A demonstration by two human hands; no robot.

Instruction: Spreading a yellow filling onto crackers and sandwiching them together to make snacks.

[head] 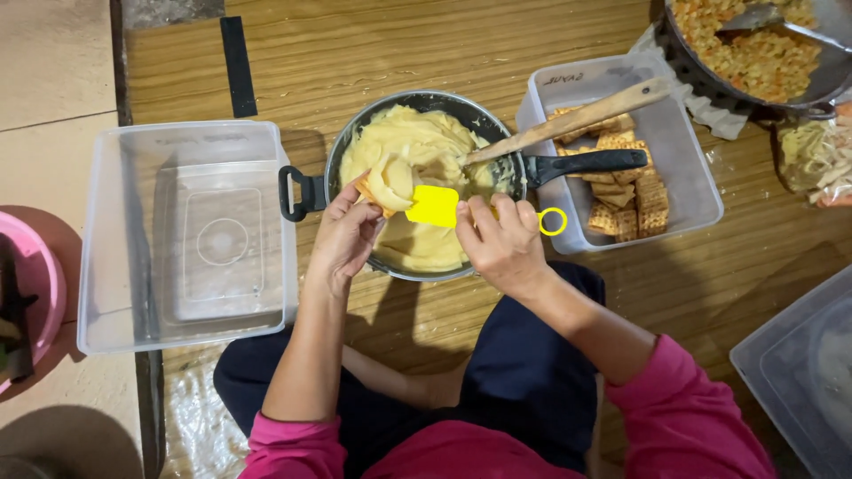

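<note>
Your left hand (344, 235) pinches a cracker (373, 193) over the pan (426, 102); your right hand (501, 247) grips the yellow spatula (433, 206), spreading cream. Many crackers (635, 200) remain in the tub (688, 155); the clear box (106, 231) holds none.

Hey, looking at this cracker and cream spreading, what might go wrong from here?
The thin square cracker in the left hand might snap under the flat yellow plastic spatula held by the right hand. Cream could drip off outside the round dark metal pan. The long wooden spoon leaning on the pan's rim may get knocked.

A crinkled clear snack bag (812, 160) lies at far right.
</note>
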